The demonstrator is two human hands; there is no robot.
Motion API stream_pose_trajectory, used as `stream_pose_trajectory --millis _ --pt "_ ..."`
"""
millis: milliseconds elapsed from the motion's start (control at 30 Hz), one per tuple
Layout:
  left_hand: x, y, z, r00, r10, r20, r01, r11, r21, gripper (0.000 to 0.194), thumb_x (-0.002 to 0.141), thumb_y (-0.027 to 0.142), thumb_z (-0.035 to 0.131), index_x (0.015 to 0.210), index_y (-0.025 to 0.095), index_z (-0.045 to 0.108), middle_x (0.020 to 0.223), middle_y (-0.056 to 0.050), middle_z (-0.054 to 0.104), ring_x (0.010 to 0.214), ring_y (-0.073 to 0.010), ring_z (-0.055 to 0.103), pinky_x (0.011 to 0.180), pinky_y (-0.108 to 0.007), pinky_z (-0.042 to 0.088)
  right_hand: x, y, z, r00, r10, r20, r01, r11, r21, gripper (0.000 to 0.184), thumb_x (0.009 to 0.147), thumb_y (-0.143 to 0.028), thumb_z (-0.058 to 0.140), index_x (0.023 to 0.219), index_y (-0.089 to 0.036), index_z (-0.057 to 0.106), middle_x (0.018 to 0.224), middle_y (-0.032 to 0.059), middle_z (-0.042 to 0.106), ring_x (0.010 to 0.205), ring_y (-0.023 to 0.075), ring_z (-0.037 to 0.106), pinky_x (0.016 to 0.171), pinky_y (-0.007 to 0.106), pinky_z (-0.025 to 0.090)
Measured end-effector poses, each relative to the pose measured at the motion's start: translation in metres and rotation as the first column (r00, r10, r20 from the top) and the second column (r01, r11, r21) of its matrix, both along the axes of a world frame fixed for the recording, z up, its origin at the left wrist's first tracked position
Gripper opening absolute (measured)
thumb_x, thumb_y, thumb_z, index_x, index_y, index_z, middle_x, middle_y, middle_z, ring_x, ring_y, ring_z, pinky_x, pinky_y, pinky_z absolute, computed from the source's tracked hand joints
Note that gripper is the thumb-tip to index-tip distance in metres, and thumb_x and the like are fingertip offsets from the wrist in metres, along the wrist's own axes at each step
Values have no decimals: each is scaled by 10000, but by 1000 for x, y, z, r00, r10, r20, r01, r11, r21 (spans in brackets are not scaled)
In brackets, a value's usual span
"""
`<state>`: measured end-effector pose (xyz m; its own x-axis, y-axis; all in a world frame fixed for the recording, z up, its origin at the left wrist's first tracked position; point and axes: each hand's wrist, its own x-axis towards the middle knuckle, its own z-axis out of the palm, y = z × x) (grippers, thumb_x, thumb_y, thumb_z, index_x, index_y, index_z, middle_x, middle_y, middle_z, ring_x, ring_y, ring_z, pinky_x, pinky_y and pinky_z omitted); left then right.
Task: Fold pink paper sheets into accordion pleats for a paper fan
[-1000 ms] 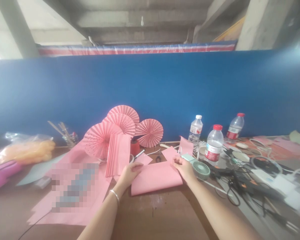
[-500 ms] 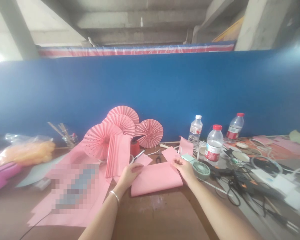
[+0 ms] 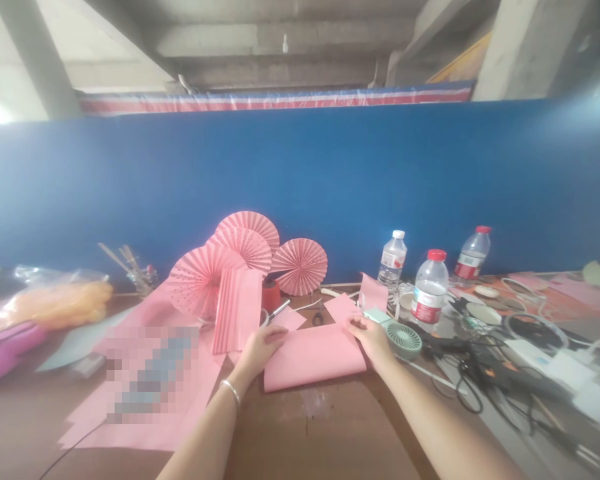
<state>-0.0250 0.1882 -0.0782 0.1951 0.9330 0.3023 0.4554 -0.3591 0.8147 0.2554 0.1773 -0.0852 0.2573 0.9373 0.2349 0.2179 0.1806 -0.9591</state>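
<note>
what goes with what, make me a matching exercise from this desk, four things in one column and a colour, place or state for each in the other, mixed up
Column 1
1. plastic bag
2. folded pink sheet
3. bracelet
4. small fan

Column 2
A. around the left wrist
B. mint green
C. see-through, with something orange-yellow inside
D. between the left hand and the right hand

Right pairs: 1-C, 2-D, 3-A, 4-B
</note>
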Motion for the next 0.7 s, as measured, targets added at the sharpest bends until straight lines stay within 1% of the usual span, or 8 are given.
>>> stream_pose_trajectory --millis 133,400,533,700 --pt "0 0 0 1000 -2 4 2 1000 -1 216 676 196 578 874 194 664 934 -25 676 894 -188 611 825 -272 461 1 0 1 1000 -4 -9 4 1000 4 311 539 -459 656 684 -184 663 758 59 698 777 266 619 705 331 442" --pt "1 -1 1 999 1 44 0 1000 -15 213 681 230 584 871 192 670 932 -36 675 900 -201 609 828 -293 460 -1 -1 -2 998 3 -59 -3 1000 8 267 564 -427 659 674 -184 650 729 32 683 756 243 605 702 310 434" --pt "1 2 -4 997 10 80 -8 1000 -26 211 674 252 594 859 185 667 906 -42 679 868 -199 617 787 -285 473 1 -1 -4 997 -7 -81 6 1000 -2 218 573 -379 669 656 -179 644 699 21 670 736 231 591 698 302 422" --pt "-3 11 -13 988 86 125 -83 996 -34 203 660 283 613 807 150 653 824 -60 678 786 -194 621 690 -275 487 8 4 -9 990 -56 -127 57 998 -2 234 586 -377 668 690 -170 638 751 31 675 776 233 587 722 302 414"
